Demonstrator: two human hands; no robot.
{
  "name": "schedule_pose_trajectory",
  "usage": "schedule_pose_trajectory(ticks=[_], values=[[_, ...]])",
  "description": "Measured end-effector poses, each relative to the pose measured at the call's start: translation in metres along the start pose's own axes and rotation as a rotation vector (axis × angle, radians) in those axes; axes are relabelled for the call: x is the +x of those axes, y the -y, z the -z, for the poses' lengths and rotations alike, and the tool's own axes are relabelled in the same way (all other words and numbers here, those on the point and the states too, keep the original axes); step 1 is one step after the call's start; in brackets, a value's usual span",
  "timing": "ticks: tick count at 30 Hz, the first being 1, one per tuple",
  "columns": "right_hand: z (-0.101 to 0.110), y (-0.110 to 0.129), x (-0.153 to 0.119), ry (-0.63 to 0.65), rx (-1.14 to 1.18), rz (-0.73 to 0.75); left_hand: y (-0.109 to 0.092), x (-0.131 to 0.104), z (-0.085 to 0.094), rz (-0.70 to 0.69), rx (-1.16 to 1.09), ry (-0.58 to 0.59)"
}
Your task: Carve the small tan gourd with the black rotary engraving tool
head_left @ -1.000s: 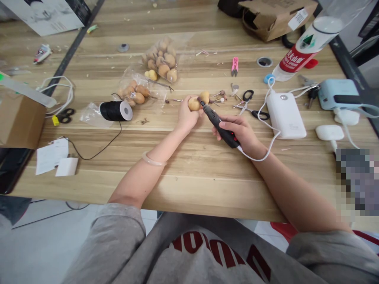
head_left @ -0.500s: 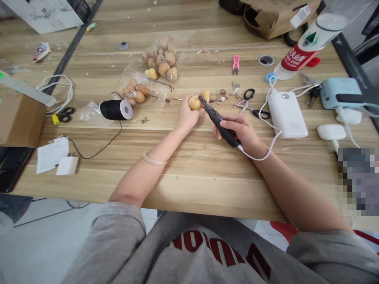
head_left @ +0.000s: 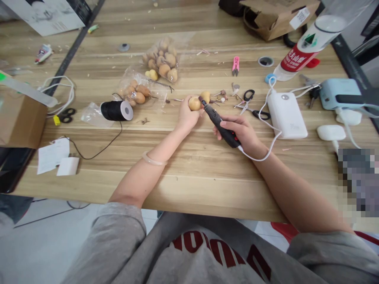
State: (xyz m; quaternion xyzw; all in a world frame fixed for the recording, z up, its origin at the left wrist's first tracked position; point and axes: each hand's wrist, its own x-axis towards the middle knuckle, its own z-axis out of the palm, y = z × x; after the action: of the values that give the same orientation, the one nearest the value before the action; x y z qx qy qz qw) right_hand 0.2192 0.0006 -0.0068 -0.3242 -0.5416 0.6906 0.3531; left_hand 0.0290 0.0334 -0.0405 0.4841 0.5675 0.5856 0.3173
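Note:
Closed round a small tan gourd-like piece (head_left: 194,103), my left hand (head_left: 188,116) is at the middle of the table. My right hand (head_left: 239,132) grips a black rotary tool (head_left: 219,124) with a red light and a white cable. The tool's head is right beside the tan piece; whether they touch is hidden. Another yellowish piece (head_left: 205,96) lies just behind. Small bits (head_left: 222,94) are scattered to the right, near black-handled scissors (head_left: 249,103). The cable runs toward a white power bank (head_left: 288,115).
Two clear bags of brown nut-like pieces (head_left: 161,59) lie at the back. A black thread spool (head_left: 116,111) sits left. Pink snips (head_left: 235,66), a bottle (head_left: 299,55) and a blue box (head_left: 340,94) are at the right. A cardboard box (head_left: 23,120) stands far left.

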Motion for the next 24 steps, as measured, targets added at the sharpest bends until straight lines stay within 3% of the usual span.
schedule_pose_trajectory(ticks=[14,20,24], values=[[-0.0001,-0.0002,0.0005,0.033,-0.039,0.006,0.0015,0.0004,0.0007,-0.025,0.011,0.008],[0.001,-0.0006,0.0018,-0.018,-0.007,-0.011,-0.0006,-0.0012,0.0007,0.007,0.02,0.006],[0.0013,-0.0007,0.0011,0.036,-0.027,0.012,0.0014,-0.0005,0.001,-0.027,0.032,0.005]])
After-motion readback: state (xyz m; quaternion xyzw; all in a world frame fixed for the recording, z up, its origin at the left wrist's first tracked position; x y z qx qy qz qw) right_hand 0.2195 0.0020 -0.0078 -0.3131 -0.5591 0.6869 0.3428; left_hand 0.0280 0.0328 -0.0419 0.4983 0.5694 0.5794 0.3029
